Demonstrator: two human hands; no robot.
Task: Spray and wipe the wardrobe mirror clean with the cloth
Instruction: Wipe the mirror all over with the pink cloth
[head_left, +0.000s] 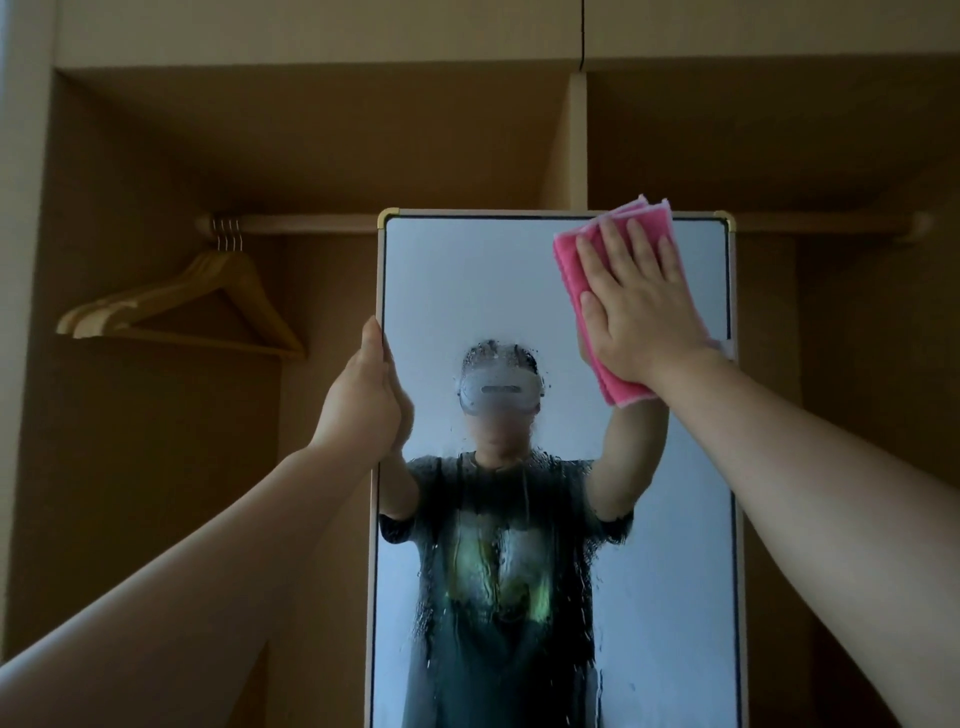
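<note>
1. Flat, straight fingers of the right hand (636, 306) press the pink cloth (567, 262) against the glass. Nothing is curled round the cloth; the palm and fingers lie spread on top of it.
2. Folded in layers, the cloth sits at the upper right of the mirror (467, 280), with its top corner poking just above the top edge and its lower end showing below the wrist.
3. On the other side, the left hand (358, 400) grips the mirror's left edge about a third of the way down. The thumb lies along the front of the frame and the fingers are wrapped round behind.
4. The mirror stands upright inside the open wardrobe (311, 140), with gold corner caps at its top.
5. Droplets (498, 545) and runs of liquid cover the middle of the glass. The strip along the top looks clear.
6. The glass reflects a person in a dark T-shirt wearing a headset, both arms raised.
7. Behind the mirror a wooden rail (311, 223) runs across the wardrobe.
8. Several wooden hangers (124, 306) hang bunched together on the rail's left end, well apart from the mirror.
</note>
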